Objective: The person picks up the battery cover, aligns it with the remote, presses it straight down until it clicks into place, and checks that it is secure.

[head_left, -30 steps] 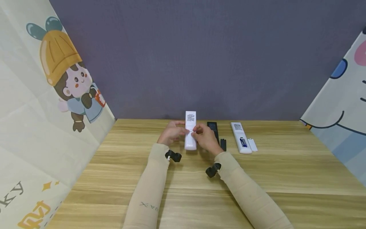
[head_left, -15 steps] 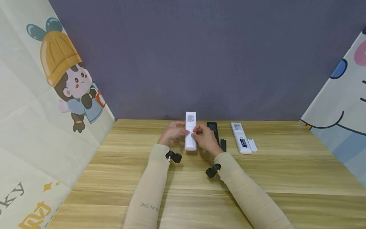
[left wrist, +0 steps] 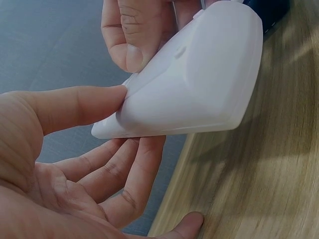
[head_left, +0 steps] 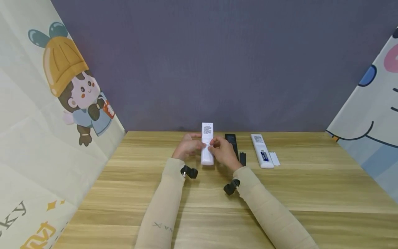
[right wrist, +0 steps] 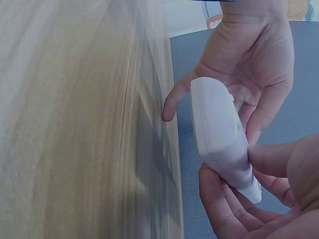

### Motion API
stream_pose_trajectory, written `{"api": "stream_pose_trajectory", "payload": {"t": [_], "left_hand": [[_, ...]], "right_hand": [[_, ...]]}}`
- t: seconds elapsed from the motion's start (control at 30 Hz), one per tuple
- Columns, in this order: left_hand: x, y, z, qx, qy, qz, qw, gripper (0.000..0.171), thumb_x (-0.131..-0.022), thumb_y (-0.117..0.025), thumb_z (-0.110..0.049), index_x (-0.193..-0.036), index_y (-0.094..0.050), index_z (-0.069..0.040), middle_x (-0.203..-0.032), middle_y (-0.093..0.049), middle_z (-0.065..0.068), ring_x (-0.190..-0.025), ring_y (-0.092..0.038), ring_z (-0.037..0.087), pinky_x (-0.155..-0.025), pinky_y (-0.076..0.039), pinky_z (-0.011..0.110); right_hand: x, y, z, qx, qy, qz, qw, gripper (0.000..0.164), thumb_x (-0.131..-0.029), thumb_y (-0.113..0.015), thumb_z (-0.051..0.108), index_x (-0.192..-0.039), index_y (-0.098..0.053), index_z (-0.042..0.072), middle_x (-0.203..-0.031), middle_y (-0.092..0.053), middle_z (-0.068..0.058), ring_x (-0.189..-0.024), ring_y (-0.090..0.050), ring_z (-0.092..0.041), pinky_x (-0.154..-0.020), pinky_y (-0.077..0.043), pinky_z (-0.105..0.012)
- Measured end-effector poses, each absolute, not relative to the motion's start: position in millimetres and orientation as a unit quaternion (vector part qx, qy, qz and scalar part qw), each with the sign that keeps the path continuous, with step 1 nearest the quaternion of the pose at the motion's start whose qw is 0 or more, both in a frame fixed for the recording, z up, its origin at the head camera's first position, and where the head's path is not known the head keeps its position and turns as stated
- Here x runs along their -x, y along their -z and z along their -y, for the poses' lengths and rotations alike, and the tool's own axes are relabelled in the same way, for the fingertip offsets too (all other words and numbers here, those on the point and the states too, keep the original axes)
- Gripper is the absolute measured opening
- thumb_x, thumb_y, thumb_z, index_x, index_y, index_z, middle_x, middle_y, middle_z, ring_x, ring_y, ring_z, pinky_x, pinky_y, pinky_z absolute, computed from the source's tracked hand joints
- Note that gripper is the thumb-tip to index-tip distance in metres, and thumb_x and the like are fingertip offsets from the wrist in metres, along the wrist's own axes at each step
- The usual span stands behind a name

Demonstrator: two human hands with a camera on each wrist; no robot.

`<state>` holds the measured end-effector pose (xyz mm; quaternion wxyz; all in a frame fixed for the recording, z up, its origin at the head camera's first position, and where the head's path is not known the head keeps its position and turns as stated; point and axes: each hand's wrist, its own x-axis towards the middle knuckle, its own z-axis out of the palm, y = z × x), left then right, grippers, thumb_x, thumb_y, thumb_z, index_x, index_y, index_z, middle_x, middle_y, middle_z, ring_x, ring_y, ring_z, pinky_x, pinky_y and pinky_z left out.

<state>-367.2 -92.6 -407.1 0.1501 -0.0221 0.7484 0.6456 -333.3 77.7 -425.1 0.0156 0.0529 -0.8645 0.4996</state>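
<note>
A white remote control (head_left: 207, 156) is held back side up between both hands, with its printed label at the far end. My left hand (head_left: 188, 146) grips its left side. In the left wrist view, that hand's thumb lies on the back of the remote (left wrist: 219, 74), with several fingers underneath. From the right side, my right hand (head_left: 224, 152) pinches the remote near its middle. The right wrist view shows the right thumb (right wrist: 271, 158) pressing the back face and fingers curled under the remote (right wrist: 217, 119). The remote is tilted, with its near end over the wooden table.
Beside the right hand lies a black remote (head_left: 231, 138), with a black battery cover (head_left: 243, 159) next to it. Farther right, a white remote (head_left: 257, 145) shows batteries (head_left: 264, 156) in its uncovered compartment; its white cover (head_left: 275, 158) lies alongside. A dark wall (head_left: 217, 69) stands behind the table.
The whole scene sits slightly lower in the head view. Both hands keep the same hold on the white remote, with hardly any finger movement.
</note>
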Motion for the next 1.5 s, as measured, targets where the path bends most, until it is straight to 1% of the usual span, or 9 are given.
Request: {"api": "stream_pose_trajectory", "payload": {"t": [0.13,0.43,0.67,0.77,0.83,1.0,1.27,1.33,1.5], "left_hand": [[367.0,407.0,92.4,0.022,-0.646,-0.749,0.148,0.061,-0.083,-0.071,0.004,-0.14,-0.056,-0.006,-0.106,-0.07,0.01,-0.087,-0.064,0.021,-0.101,-0.049,0.053],[368.5,408.6,93.3,0.02,-0.641,-0.753,0.147,0.059,-0.082,-0.072,0.004,-0.139,-0.057,-0.006,-0.1,-0.069,0.007,-0.087,-0.063,0.021,-0.101,-0.049,0.052],[365.9,409.1,91.4,0.022,-0.633,-0.762,0.136,0.057,-0.085,-0.072,0.002,-0.139,-0.056,-0.006,-0.107,-0.07,0.01,-0.086,-0.065,0.021,-0.098,-0.051,0.051],[365.2,408.5,90.3,0.024,-0.626,-0.769,0.131,0.057,-0.085,-0.071,0.002,-0.139,-0.056,-0.006,-0.108,-0.07,0.011,-0.085,-0.065,0.02,-0.095,-0.051,0.05],[365.4,408.1,89.7,0.022,-0.623,-0.771,0.129,0.057,-0.085,-0.071,0.002,-0.139,-0.056,-0.005,-0.106,-0.07,0.011,-0.084,-0.064,0.02,-0.092,-0.051,0.048],[365.9,407.5,89.5,0.018,-0.616,-0.778,0.126,0.055,-0.085,-0.07,0.002,-0.138,-0.057,-0.004,-0.102,-0.068,0.008,-0.08,-0.062,0.017,-0.081,-0.047,0.042],[366.2,407.2,92.1,0.016,-0.609,-0.783,0.127,0.056,-0.084,-0.071,0.001,-0.138,-0.057,-0.005,-0.111,-0.069,0.01,-0.082,-0.063,0.018,-0.073,-0.045,0.037],[366.9,407.8,92.9,0.016,-0.609,-0.783,0.127,0.057,-0.084,-0.071,0.001,-0.139,-0.057,-0.005,-0.111,-0.069,0.011,-0.083,-0.063,0.019,-0.073,-0.046,0.037],[368.0,409.5,95.5,0.017,-0.613,-0.78,0.127,0.058,-0.085,-0.069,0.003,-0.14,-0.055,-0.004,-0.11,-0.069,0.013,-0.083,-0.063,0.02,-0.079,-0.05,0.04]], "right_hand": [[332.6,426.1,-77.2,-0.052,-0.499,0.865,0.02,0.01,-0.098,-0.069,0.014,-0.104,-0.061,0.012,-0.119,-0.072,-0.018,-0.1,-0.072,-0.029,-0.07,-0.059,-0.031],[333.2,427.8,-76.8,-0.054,-0.494,0.867,0.029,0.011,-0.097,-0.069,0.014,-0.104,-0.061,0.012,-0.115,-0.073,-0.018,-0.098,-0.073,-0.028,-0.069,-0.058,-0.03],[333.6,427.9,-76.9,-0.052,-0.487,0.872,0.026,0.009,-0.098,-0.069,0.015,-0.103,-0.062,0.012,-0.116,-0.072,-0.017,-0.098,-0.071,-0.028,-0.068,-0.058,-0.031],[333.6,428.2,-76.7,-0.051,-0.486,0.872,0.025,0.01,-0.098,-0.069,0.015,-0.103,-0.062,0.012,-0.117,-0.072,-0.016,-0.099,-0.071,-0.028,-0.069,-0.058,-0.031],[333.4,428.4,-76.6,-0.052,-0.485,0.873,0.026,0.01,-0.098,-0.069,0.015,-0.103,-0.062,0.012,-0.117,-0.072,-0.017,-0.099,-0.071,-0.028,-0.07,-0.058,-0.031],[333.6,428.9,-76.7,-0.052,-0.487,0.872,0.03,0.01,-0.098,-0.069,0.015,-0.104,-0.062,0.012,-0.116,-0.072,-0.017,-0.099,-0.071,-0.028,-0.07,-0.059,-0.032],[333.7,428.4,-75.4,-0.053,-0.49,0.87,0.022,0.012,-0.098,-0.069,0.016,-0.106,-0.061,0.012,-0.119,-0.071,-0.017,-0.103,-0.07,-0.029,-0.074,-0.058,-0.033],[333.7,428.0,-75.2,-0.055,-0.492,0.869,0.015,0.014,-0.098,-0.069,0.016,-0.108,-0.061,0.012,-0.121,-0.07,-0.018,-0.105,-0.071,-0.03,-0.075,-0.059,-0.033],[333.8,428.9,-74.5,-0.065,-0.506,0.86,-0.005,0.019,-0.097,-0.069,0.012,-0.114,-0.06,0.009,-0.126,-0.068,-0.021,-0.106,-0.072,-0.031,-0.073,-0.061,-0.034]]}}
